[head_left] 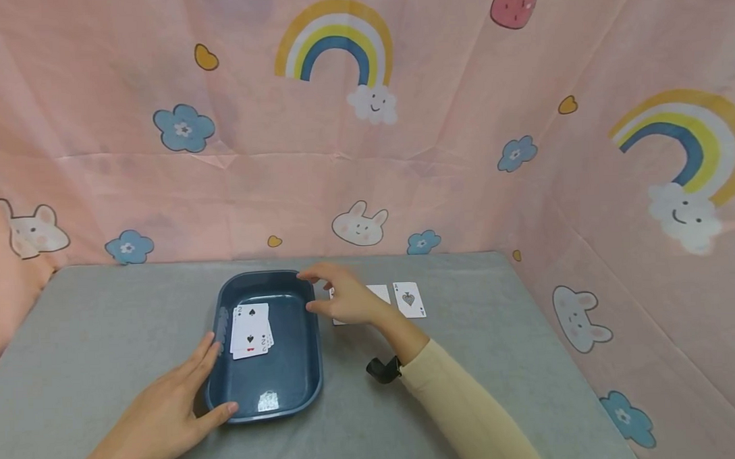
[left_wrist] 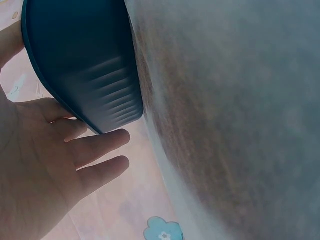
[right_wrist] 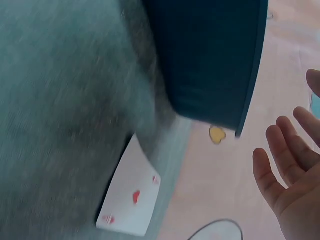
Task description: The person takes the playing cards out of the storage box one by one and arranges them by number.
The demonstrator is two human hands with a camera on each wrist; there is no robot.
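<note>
A dark blue rectangular tray (head_left: 287, 374) sits on the grey cloth. Inside it, toward the left, lies a small overlapping pile of playing cards (head_left: 251, 328), a two of spades on top. My left hand (head_left: 158, 412) rests against the tray's left side, fingers spread and fairly straight, thumb at the near rim. Over the right rim my right hand (head_left: 348, 298) hovers with parted fingers and holds nothing. Behind that hand more cards lie on the cloth: an ace of hearts (right_wrist: 132, 192), a partly hidden card (head_left: 380, 292) and an ace of spades (head_left: 409, 300).
Grey cloth (head_left: 133, 305) covers the table. A pink printed curtain (head_left: 250, 179) hangs along the back and right sides. Some black gear (head_left: 383, 371) is strapped at my right wrist.
</note>
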